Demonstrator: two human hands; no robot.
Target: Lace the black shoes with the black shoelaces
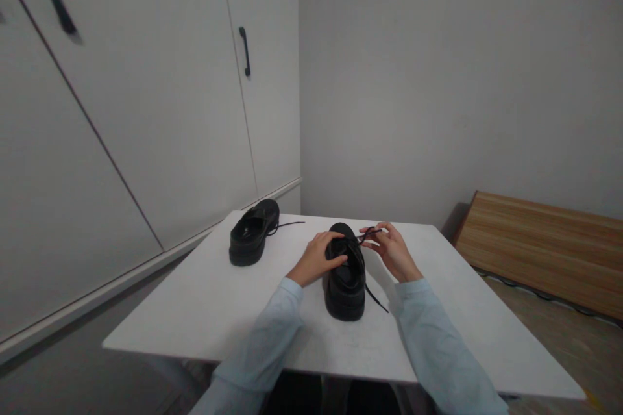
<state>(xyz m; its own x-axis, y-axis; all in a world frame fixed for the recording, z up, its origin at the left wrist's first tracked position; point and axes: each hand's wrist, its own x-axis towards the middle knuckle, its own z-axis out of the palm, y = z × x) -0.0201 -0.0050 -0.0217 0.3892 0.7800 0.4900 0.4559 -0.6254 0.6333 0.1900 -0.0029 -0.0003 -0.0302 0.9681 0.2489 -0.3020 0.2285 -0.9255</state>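
Note:
A black lace-up shoe stands on the white table, toe pointing away from me. From its left side, my left hand grips the upper, fingers over the front and thumb at the opening. To the right of the toe, my right hand pinches a thin dark shoelace that runs from the shoe. Another stretch of lace trails onto the tabletop at the right of the heel. A second black shoe sits farther left, its lace lying out to the right; neither hand touches it.
White cabinet doors with black handles rise at the left. A grey wall stands behind the table. At the right, a wood-grain panel leans low beside the table, above the floor.

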